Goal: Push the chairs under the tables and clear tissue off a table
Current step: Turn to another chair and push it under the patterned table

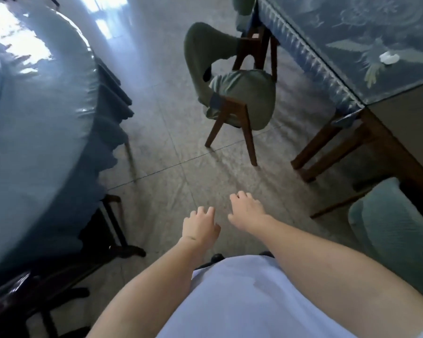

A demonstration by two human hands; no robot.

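The chair [230,89] stands at 12 o'clock from the hands, pulled out from the worktop [352,45] at 2 o'clock and turned askew, its seat only partly under the fringed edge. With wooden legs and a padded, cloth-covered seat and back, it looks stiff and moderately heavy; I judge it will slide on the smooth tiled floor [169,154], best gripped at the top of the curved back. Tissue [388,57] lies on the worktop, light and soft, an easy pinch. The left hand [199,228] and right hand [247,211] hang forward, fingers loosely curled, holding nothing. Open floor lies ahead; a round table [34,106] crowds 9 o'clock, another chair [388,228] at 3.
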